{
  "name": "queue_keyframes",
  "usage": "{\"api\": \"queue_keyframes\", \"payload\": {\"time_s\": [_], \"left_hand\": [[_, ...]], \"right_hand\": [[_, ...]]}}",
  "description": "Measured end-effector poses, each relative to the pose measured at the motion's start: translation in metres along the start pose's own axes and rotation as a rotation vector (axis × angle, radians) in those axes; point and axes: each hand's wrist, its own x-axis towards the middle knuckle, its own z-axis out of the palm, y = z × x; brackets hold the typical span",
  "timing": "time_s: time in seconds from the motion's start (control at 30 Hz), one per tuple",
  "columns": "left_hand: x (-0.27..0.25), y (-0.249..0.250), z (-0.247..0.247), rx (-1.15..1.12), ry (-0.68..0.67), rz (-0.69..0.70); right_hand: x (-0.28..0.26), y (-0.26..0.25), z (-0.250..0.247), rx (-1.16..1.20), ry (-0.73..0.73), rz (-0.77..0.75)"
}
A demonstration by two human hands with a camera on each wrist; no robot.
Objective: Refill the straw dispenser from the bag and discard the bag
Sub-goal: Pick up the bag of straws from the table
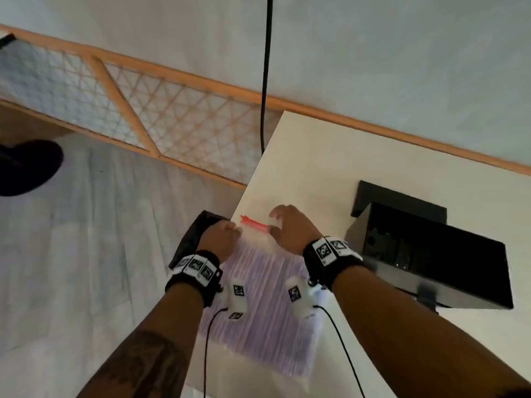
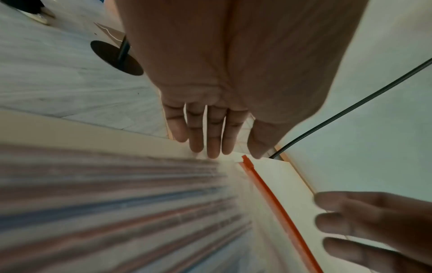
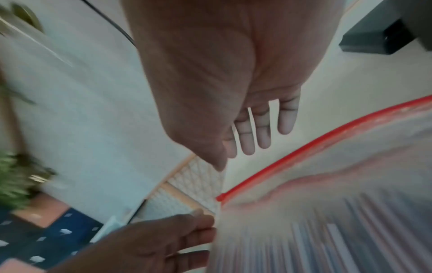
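Bag [image 1: 264, 305] of straws, clear with red zip strip [image 1: 254, 224], lies flat; both grips spread over it.

One clear zip bag [image 1: 260, 294] of straws lies on one cream table [image 1: 330, 168]; the straws are too blurred to count. One black dispenser box [image 1: 436, 254] stands right. Two hands: left hand [image 1: 219, 237], right hand [image 1: 290, 228].

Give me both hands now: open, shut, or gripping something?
Left hand: open, straight fingers touching the straw bag at its top corner, nothing gripped.
Right hand: open, fingers spread over the bag's red zip strip, holding nothing.
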Motion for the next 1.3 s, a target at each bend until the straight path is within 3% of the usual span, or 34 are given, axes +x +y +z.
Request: {"api": "queue_keyframes", "payload": {"time_s": [0.07, 0.2, 0.43, 0.63, 0.73, 0.87, 1.0, 1.1, 1.2, 1.3], "left_hand": [[0.012, 0.002, 0.0, -0.003, -0.001, -0.032], [0.025, 0.003, 0.006, -0.092, 0.013, -0.064], [0.026, 0.001, 0.009, -0.266, 0.166, -0.062], [0.003, -0.025, -0.019, -0.403, 0.33, -0.045], [-0.017, -0.043, -0.037, -0.594, 0.377, -0.05], [-0.056, -0.039, -0.052, -0.823, 0.32, 0.074], [-0.101, -0.017, -0.064, -1.212, 0.078, 0.279], [-0.125, -0.006, -0.065, -1.43, -0.071, 0.439], [-0.131, -0.002, -0.053, -1.452, -0.135, 0.479], [-0.135, -0.003, -0.037, -1.447, -0.153, 0.459]], "right_hand": [[0.016, -0.005, 0.004, -0.107, -0.07, 0.082], [0.036, -0.011, 0.019, -0.152, -0.173, 0.089], [0.035, -0.005, 0.021, -0.118, -0.138, 0.071], [-0.012, 0.029, 0.013, -0.032, 0.002, 0.201], [-0.043, 0.028, 0.007, 0.009, 0.127, 0.205], [-0.085, 0.015, -0.008, 0.17, 0.271, 0.12], [-0.141, -0.003, -0.031, 0.361, 0.426, -0.048], [-0.173, 0.006, -0.035, 0.521, 0.455, -0.257], [-0.182, 0.025, -0.025, 0.483, 0.484, -0.365], [-0.181, 0.034, -0.011, 0.466, 0.528, -0.364]]}}
